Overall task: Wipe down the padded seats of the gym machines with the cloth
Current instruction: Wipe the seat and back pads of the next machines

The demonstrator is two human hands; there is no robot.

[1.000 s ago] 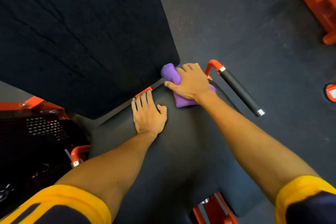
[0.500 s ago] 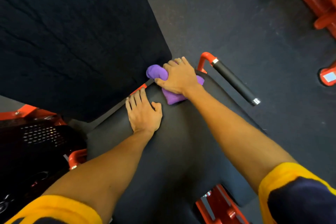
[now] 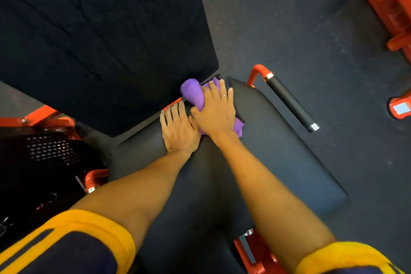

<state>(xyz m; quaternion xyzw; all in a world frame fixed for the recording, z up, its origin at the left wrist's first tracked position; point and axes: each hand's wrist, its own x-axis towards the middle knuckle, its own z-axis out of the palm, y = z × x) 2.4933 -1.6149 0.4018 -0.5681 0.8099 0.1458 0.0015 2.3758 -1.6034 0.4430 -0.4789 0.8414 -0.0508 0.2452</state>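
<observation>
The padded seat (image 3: 278, 151) is smooth, matte black vinyl with rounded edges, filling the centre and lower frame. The creased dark back pad (image 3: 100, 40) fills the upper left. A soft purple cloth (image 3: 192, 91), bunched into a roll, lies at the seat's rear edge near the frame's centre. The right hand (image 3: 216, 113) presses it down, fingers nearly straight and spread. Just beside it, the left hand (image 3: 178, 131) lies flat on the seat, fingers straight and together, holding nothing.

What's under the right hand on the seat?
A crumpled purple cloth lies under the right hand, pressed on the black padded seat. Its middle and the seat beneath are hidden by the hand.
</observation>
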